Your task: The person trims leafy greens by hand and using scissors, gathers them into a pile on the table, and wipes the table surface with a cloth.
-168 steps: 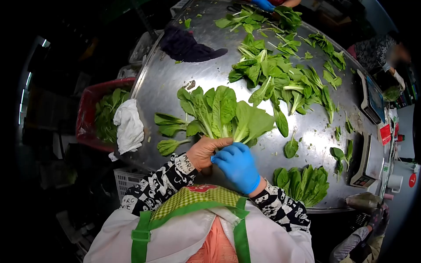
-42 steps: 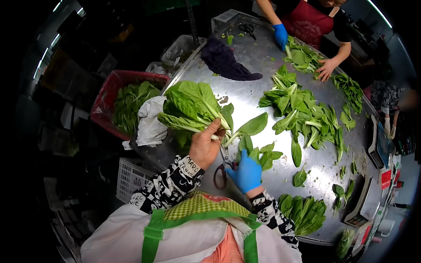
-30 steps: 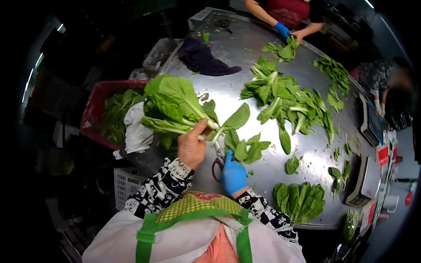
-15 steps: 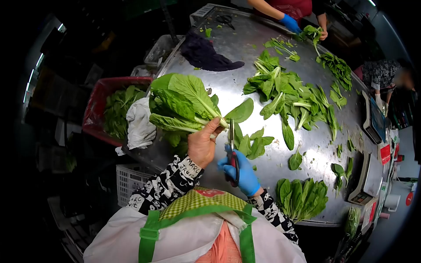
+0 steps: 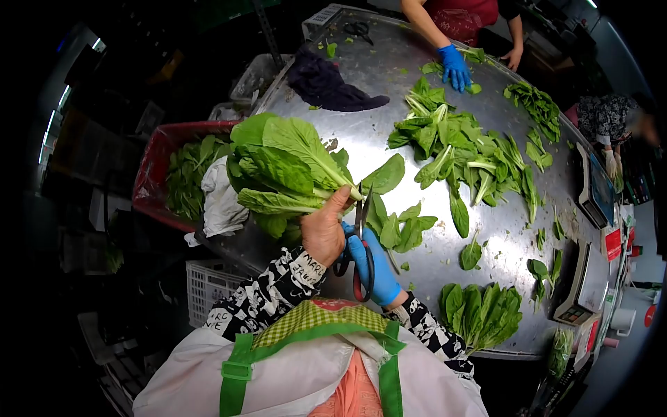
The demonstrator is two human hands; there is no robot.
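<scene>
My bare left hand (image 5: 324, 229) is closed round the stem end of a bunch of leafy greens (image 5: 281, 163), whose broad leaves fan out to the left. In my blue-gloved right hand (image 5: 374, 270) is a pair of scissors (image 5: 360, 233), its handles low in the hand and its blades parted, pointing up at the cut base of the bunch. Just right of the blade tips a single loose leaf (image 5: 384, 174) lies on the metal table. A few more loose leaves (image 5: 403, 229) rest below it.
A heap of greens (image 5: 458, 149) spreads over the metal table (image 5: 361, 132), and a neat bunch (image 5: 479, 316) sits near the front edge. Dark cloth (image 5: 326, 83), scales (image 5: 580, 285) and a red-lined bin (image 5: 149, 174) surround the work. Across the table another person's gloved hand (image 5: 455, 67) touches the tabletop.
The scissors' blades have opened and my right hand has shifted slightly left and down. The bunch moved a little left. The other person's hands have let go of their greens and parted.
</scene>
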